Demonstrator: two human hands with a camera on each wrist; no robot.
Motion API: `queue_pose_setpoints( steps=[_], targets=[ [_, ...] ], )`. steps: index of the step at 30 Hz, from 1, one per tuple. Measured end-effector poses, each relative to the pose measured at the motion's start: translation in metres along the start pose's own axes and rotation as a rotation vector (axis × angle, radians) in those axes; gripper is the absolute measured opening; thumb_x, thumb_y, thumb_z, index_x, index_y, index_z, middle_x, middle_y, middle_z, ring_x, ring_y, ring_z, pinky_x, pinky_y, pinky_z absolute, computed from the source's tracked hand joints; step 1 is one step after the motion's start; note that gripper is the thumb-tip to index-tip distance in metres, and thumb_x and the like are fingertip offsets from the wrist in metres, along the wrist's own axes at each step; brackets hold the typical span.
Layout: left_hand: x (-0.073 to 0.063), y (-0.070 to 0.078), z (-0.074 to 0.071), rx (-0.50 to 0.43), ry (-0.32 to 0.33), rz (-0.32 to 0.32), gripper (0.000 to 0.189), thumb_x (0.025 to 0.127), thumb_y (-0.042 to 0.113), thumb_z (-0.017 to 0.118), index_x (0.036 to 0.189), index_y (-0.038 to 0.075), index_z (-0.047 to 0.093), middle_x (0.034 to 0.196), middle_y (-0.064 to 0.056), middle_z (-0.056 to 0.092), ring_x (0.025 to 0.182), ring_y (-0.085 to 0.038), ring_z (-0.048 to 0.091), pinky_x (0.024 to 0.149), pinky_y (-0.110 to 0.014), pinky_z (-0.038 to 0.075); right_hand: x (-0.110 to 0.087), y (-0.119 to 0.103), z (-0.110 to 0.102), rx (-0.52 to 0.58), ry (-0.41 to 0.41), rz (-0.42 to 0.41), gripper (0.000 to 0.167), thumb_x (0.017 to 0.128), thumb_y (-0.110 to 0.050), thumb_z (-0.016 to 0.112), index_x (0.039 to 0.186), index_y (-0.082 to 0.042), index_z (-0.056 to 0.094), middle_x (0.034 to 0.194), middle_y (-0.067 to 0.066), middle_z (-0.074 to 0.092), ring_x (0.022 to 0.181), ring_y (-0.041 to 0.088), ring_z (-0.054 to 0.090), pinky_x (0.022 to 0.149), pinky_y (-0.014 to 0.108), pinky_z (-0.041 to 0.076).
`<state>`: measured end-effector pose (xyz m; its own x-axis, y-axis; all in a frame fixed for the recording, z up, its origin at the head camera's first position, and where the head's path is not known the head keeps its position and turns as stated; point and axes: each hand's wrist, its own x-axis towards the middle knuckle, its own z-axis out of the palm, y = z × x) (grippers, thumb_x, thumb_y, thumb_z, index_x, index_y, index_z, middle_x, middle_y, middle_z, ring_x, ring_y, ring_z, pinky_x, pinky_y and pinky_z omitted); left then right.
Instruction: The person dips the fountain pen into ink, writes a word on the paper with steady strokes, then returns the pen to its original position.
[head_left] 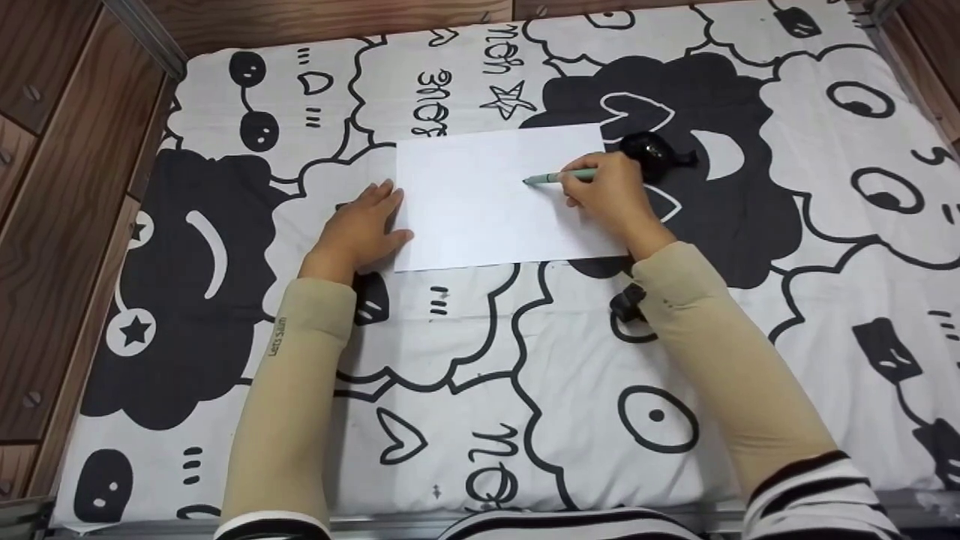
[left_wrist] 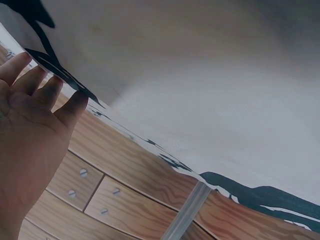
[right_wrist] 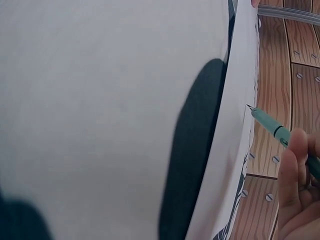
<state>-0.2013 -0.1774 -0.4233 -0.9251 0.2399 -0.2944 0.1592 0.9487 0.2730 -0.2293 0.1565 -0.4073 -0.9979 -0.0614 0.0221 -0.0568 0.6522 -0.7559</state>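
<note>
A blank-looking white sheet of paper (head_left: 472,202) lies flat on the patterned cloth in the head view. My right hand (head_left: 609,191) pinches a green pen (head_left: 559,177) between thumb and fingers, its tip at the paper right of the middle. The right wrist view shows the pen (right_wrist: 270,125) with its fine dark point right at the sheet (right_wrist: 225,135). On the paper's left edge rest the fingertips of my left hand (head_left: 360,229), fingers spread and relaxed. The left wrist view shows this hand (left_wrist: 37,115) holding nothing.
A black-and-white cartoon cloth (head_left: 442,345) covers the work surface. Just beyond my right hand sits a shiny black rounded object (head_left: 651,154) with a narrow end. A small black object (head_left: 628,302) lies beside the right sleeve. Wood-patterned panels (head_left: 67,210) border the surface.
</note>
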Motion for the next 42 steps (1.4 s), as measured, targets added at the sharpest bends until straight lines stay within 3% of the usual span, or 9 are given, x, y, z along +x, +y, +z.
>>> queue_pose_setpoints(
  steps=[18, 42],
  targets=[
    [-0.001, 0.000, 0.001, -0.022, 0.006, -0.013, 0.069, 0.095, 0.039, 0.055, 0.151, 0.012, 0.026, 0.158, -0.006, 0.014, 0.144, -0.024, 0.009, 0.114, -0.047, 0.015, -0.003, 0.007, -0.009, 0.020, 0.020, 0.051, 0.016, 0.088, -0.016, 0.064, 0.094, -0.004, 0.073, 0.071, 0.007, 0.070, 0.056, 0.007, 0.062, 0.046, 0.015, 0.044],
    [-0.001, 0.000, 0.000, -0.031, 0.011, -0.004, 0.069, 0.094, 0.039, 0.056, 0.151, 0.010, 0.027, 0.158, -0.006, 0.015, 0.144, -0.026, 0.010, 0.114, -0.047, 0.016, -0.003, 0.015, -0.020, 0.017, 0.038, 0.090, 0.019, 0.088, -0.018, 0.063, 0.096, -0.003, 0.073, 0.069, 0.005, 0.069, 0.053, 0.004, 0.062, 0.048, 0.014, 0.047]
  ],
)
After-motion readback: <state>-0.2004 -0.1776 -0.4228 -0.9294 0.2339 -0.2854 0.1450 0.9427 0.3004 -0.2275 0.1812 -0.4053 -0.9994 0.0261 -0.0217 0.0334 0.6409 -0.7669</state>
